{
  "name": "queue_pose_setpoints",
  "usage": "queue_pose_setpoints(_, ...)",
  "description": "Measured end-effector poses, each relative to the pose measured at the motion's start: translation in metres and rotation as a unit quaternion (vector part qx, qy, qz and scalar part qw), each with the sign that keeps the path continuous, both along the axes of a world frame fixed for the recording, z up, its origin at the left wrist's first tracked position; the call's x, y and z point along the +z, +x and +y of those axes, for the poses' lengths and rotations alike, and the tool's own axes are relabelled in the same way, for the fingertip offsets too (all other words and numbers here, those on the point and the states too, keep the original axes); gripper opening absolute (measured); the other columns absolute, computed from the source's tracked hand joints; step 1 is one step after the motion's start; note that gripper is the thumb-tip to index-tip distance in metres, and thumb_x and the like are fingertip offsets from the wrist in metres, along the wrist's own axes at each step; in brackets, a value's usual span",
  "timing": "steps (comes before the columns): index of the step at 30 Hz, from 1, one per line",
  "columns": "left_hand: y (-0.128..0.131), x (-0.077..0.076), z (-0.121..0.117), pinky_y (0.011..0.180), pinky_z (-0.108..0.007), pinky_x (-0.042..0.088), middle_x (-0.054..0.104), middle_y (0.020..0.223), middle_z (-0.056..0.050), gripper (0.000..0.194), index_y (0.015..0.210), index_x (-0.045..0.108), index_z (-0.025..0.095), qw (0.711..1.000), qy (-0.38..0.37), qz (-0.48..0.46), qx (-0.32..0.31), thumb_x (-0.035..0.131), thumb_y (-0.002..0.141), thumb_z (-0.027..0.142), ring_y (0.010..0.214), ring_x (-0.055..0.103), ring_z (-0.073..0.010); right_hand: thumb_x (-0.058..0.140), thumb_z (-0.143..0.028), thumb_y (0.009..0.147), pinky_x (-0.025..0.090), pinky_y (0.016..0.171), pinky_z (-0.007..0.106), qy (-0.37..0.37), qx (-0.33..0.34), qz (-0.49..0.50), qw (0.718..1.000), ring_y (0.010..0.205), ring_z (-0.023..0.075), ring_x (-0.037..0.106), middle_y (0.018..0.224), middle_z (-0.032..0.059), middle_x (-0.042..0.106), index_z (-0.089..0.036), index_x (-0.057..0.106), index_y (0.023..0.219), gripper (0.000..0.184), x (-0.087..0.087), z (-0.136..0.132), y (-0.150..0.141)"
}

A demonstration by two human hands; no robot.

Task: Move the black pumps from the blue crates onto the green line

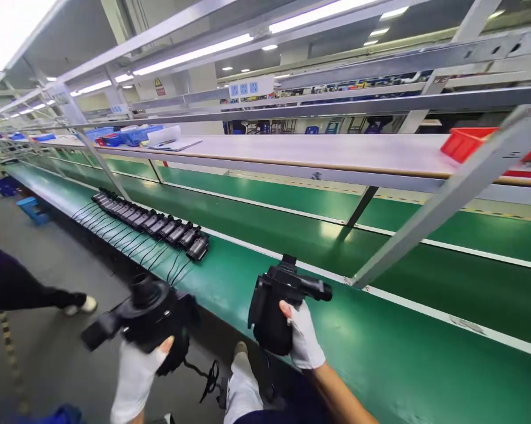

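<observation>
Firmly, left hand, right hand, gripping 2 black pistol-grip units

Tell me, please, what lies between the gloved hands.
The head view shows a looped black cable and a shoe between the left hand and right hand.

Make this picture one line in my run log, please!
left hand: black corded device | right hand: matching black device | nearby: row of black devices on green conveyor belt

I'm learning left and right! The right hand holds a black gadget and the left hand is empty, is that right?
No, the head view shows the left hand holding a black gadget too. The right hand does hold one.
</observation>
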State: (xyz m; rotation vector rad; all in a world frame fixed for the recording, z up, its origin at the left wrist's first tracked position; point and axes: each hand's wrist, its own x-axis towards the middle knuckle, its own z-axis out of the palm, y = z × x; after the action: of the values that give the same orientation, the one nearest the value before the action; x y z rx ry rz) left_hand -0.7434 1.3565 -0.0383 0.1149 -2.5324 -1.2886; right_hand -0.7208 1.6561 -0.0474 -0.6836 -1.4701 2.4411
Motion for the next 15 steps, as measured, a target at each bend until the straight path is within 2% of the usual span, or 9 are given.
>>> queue_pose_setpoints(3, -0.111, -0.037, 0.012, 0.088, -0.035, 0.050, 0.063, 0.108, -0.010, 0.057, 0.111, 0.050, 0.017, 0.992, 0.038, -0.100, -0.058, 0.069, 0.064, 0.043, 0.099, 0.060, -0.0239, 0.076, -0.042, 0.055, 0.051, 0.069, 0.033, 0.085, -0.027, -0.083, 0.993, 0.078, 0.0214, 0.062, 0.096, 0.0091, 0.066, -0.017, 0.054, 0.099, 0.055, -0.044, -0.029, -0.080)
queue_pose_setpoints(6, -0.211, -0.088, 0.034, 0.087, -0.034, 0.048, 0.064, 0.107, -0.011, 0.059, 0.113, 0.047, 0.018, 0.964, -0.055, -0.247, -0.078, 0.071, 0.062, 0.037, 0.100, 0.060, -0.0252, 0.073, -0.035, 0.055, 0.051, 0.071, 0.033, 0.166, -0.030, -0.199, 0.965, 0.079, 0.0231, 0.063, 0.094, 0.0095, 0.066, -0.017, 0.051, 0.104, 0.056, -0.098, -0.047, -0.146)
queue_pose_setpoints(8, -0.262, -0.125, 0.049, 0.085, -0.033, 0.047, 0.063, 0.108, -0.012, 0.061, 0.114, 0.045, 0.017, 0.931, -0.133, -0.319, -0.115, 0.071, 0.063, 0.036, 0.100, 0.060, -0.0260, 0.071, -0.034, 0.057, 0.050, 0.075, 0.034, 0.209, -0.029, -0.285, 0.935, 0.084, 0.0247, 0.063, 0.099, 0.0103, 0.065, -0.019, 0.048, 0.110, 0.060, -0.133, -0.054, -0.178)
queue_pose_setpoints(11, -0.313, -0.177, 0.067, 0.085, -0.031, 0.046, 0.061, 0.111, -0.014, 0.062, 0.114, 0.043, 0.015, 0.888, -0.208, -0.373, -0.173, 0.069, 0.063, 0.038, 0.103, 0.059, -0.0263, 0.069, -0.037, 0.061, 0.048, 0.080, 0.035, 0.245, -0.011, -0.396, 0.885, 0.091, 0.0261, 0.062, 0.107, 0.0114, 0.063, -0.021, 0.041, 0.122, 0.070, -0.175, -0.061, -0.210)
queue_pose_setpoints(15, -0.344, -0.230, 0.080, 0.084, -0.034, 0.045, 0.061, 0.106, -0.015, 0.060, 0.108, 0.046, 0.013, 0.860, -0.231, -0.407, -0.203, 0.070, 0.059, 0.038, 0.100, 0.060, -0.0287, 0.066, -0.046, 0.064, 0.045, 0.083, 0.037, 0.264, 0.001, -0.491, 0.830, 0.098, 0.0286, 0.060, 0.113, 0.0149, 0.060, -0.018, 0.027, 0.135, 0.085, -0.213, -0.069, -0.238)
